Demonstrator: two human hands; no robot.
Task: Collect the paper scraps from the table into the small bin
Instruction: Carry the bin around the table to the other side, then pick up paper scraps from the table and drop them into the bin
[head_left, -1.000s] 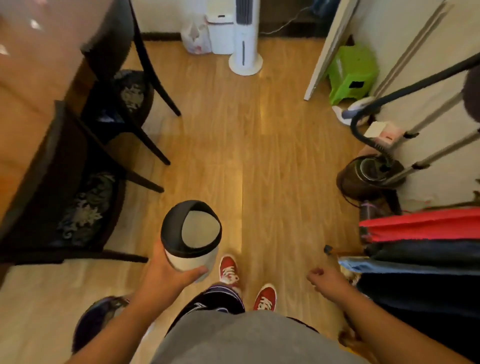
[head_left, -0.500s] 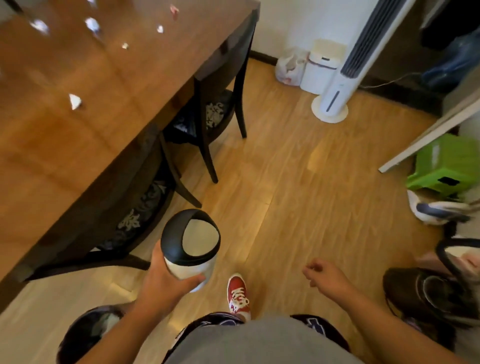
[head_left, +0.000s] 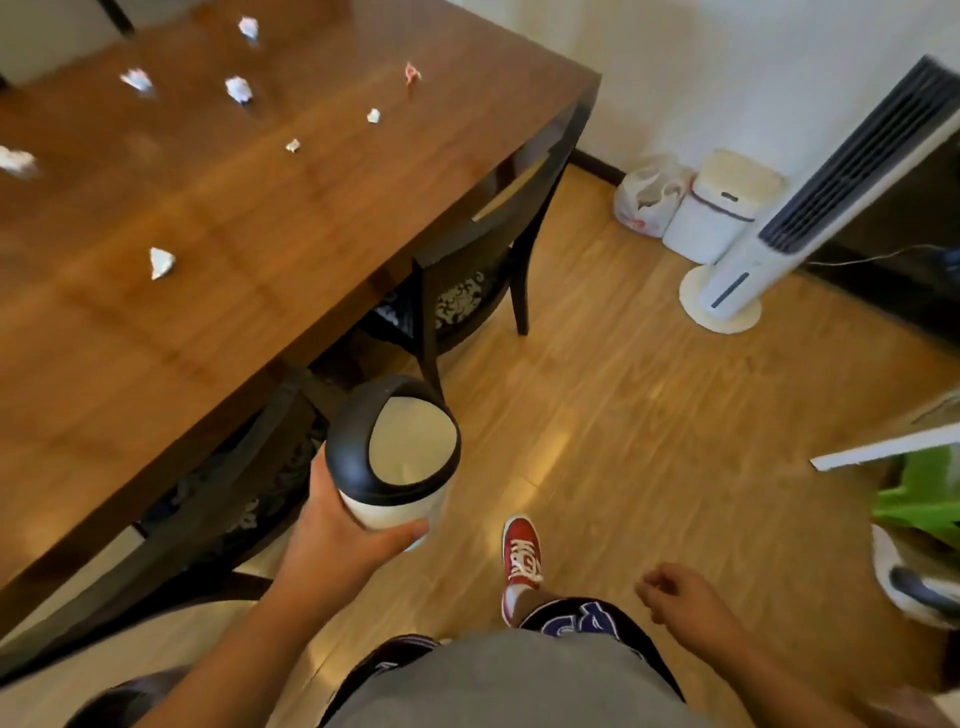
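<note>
My left hand (head_left: 337, 540) grips the small bin (head_left: 395, 457), a white cylinder with a black swing-lid collar, held upright over the floor beside the table's near edge. The brown wooden table (head_left: 234, 270) fills the upper left. Several crumpled white paper scraps lie on it, one nearest me (head_left: 161, 262), small ones (head_left: 293, 146) (head_left: 373, 115) further back, and a pinkish scrap (head_left: 413, 74) near the far edge. My right hand (head_left: 675, 592) hangs loosely curled and holds nothing, low on the right.
Two dark chairs (head_left: 467, 270) are tucked under the table's right side. A white tower fan (head_left: 810, 208), a white pedal bin (head_left: 717, 208) and a plastic bag (head_left: 647, 197) stand by the wall. A green stool (head_left: 924, 493) is at the right edge. Wooden floor lies ahead.
My view has swung left and up, bringing the table top and its scraps into sight. The bin stays in my left hand, now closer to the table's edge.
</note>
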